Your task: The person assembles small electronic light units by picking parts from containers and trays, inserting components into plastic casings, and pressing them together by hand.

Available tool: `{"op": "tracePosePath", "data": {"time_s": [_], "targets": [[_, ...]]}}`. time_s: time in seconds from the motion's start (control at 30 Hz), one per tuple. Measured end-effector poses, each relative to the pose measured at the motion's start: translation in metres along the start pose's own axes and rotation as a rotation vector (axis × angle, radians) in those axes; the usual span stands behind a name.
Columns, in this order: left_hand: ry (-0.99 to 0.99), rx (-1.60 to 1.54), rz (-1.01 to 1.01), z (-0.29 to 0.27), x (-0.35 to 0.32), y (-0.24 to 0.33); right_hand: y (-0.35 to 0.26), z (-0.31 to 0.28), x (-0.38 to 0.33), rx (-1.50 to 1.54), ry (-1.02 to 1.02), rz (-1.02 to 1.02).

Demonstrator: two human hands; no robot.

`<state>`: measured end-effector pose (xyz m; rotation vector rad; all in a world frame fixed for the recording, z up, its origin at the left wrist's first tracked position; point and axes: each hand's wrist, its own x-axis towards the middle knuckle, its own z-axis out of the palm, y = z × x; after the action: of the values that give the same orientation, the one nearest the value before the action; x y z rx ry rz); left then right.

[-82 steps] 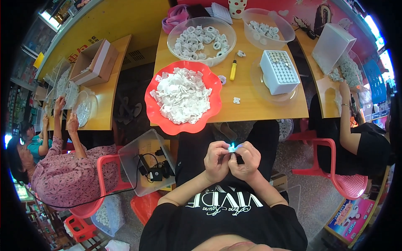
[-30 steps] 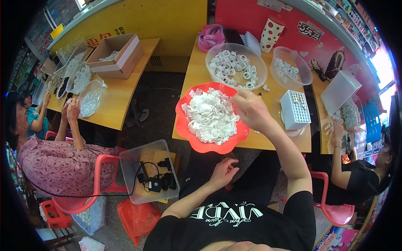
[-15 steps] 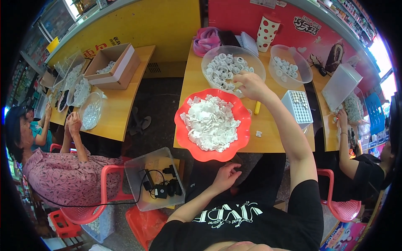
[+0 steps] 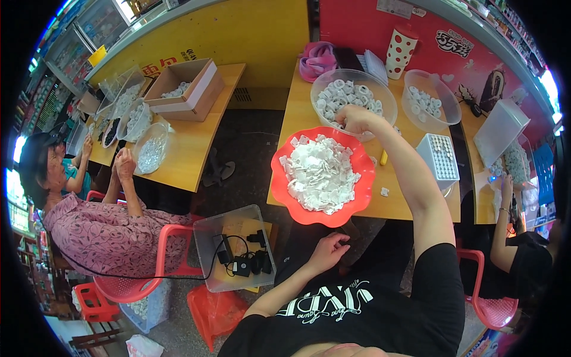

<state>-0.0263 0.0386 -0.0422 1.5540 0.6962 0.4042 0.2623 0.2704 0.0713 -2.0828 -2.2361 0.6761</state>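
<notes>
- The left hand (image 4: 328,250) is resting loosely curled and empty in the lap, below the red bowl (image 4: 285,156) of white pieces.
- The right hand (image 4: 354,118) is reaching over the clear bowl (image 4: 386,98) of white rings on the table (image 4: 297,113), fingers bunched; whether they are pinching a ring, I cannot tell. Releasing low over the bowl seems wisest.

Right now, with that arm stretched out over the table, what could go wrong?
The right hand reaches into the clear bowl of white rings, and its forearm passes just above the heaped red dish, so a dip of the arm might knock white pieces off the pile. That dish seems to hang a little over the near table edge; a nudge could tip it. One small white piece lies loose by that edge and may get brushed to the floor.
</notes>
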Motion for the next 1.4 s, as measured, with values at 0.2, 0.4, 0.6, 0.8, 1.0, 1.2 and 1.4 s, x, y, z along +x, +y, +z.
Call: {"op": "tracePosePath", "data": {"time_s": [0.2,0.4,0.6,0.8,1.0,1.2,1.4], "targets": [[-0.024,0.001,-0.002,0.009,-0.003,-0.008,0.009,-0.008,-0.033,0.260,0.556,0.076],[-0.073,-0.089,-0.066,0.021,-0.001,-0.027,-0.009,-0.019,-0.115,0.473,0.910,-0.088],[-0.132,-0.144,-0.176,0.030,0.008,-0.033,-0.017,0.060,-0.191,0.496,0.778,-0.054],[-0.193,-0.131,-0.210,0.039,0.006,-0.029,-0.022,0.081,-0.207,0.418,0.660,0.098],[-0.181,-0.062,-0.199,0.037,0.004,-0.024,-0.022,0.067,-0.188,0.170,0.888,0.066],[-0.158,-0.111,-0.181,0.037,0.002,-0.029,-0.013,0.070,-0.144,0.044,0.824,-0.018],[-0.176,-0.251,-0.195,0.032,-0.002,-0.013,-0.029,0.065,-0.205,0.860,1.150,0.075]]}}
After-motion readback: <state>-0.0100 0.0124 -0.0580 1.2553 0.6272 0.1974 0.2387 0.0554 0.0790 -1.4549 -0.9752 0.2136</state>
